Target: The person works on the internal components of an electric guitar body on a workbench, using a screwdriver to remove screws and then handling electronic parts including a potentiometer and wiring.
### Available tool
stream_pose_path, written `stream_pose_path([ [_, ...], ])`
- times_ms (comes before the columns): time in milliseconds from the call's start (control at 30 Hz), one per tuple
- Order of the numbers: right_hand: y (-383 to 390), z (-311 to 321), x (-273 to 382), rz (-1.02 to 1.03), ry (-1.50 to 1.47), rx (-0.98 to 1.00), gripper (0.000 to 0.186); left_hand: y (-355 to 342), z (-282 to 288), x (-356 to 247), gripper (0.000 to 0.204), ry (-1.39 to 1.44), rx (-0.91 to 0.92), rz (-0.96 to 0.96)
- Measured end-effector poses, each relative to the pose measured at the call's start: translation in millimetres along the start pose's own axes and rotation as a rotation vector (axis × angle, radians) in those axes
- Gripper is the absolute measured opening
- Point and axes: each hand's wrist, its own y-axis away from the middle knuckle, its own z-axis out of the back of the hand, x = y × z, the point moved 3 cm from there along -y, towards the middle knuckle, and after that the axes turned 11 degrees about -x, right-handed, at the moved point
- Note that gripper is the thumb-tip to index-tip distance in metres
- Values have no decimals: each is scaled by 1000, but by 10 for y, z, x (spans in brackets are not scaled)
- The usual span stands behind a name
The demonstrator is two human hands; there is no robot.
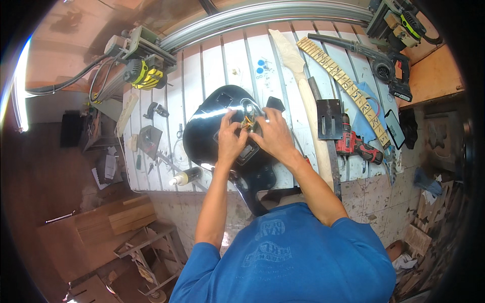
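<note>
Glossy black guitar body [198, 132] lies on the white slatted table [214, 63] beneath both hands, long axis running toward the person. Left hand [232, 140] and right hand [274, 135] meet, equally near, at thin multicoloured wires [248, 122]; firm grip cannot be confirmed.

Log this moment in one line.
Left hand: at wires | Right hand: at wires, grips unclear | Black guitar: on table | Red drill: right of guitar

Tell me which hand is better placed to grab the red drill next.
Probably the right hand: the red drill lies to its right, nearer than to the left hand. Both are at the wires.
</note>
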Motion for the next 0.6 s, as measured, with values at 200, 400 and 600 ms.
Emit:
stream_pose_path([
  [200, 7, -162, -123, -30, -68, -81, 24, -23, 18, -80, 21, -63, -15, -10],
  [400, 36, -206, -182, -87, -208, -123, 16, -110, -11, -270, 31, -141, 34, -131],
  [600, 46, -171, -151, -52, -230, -178, 15, -94, -22, -150, 20, -173, -19, -201],
])
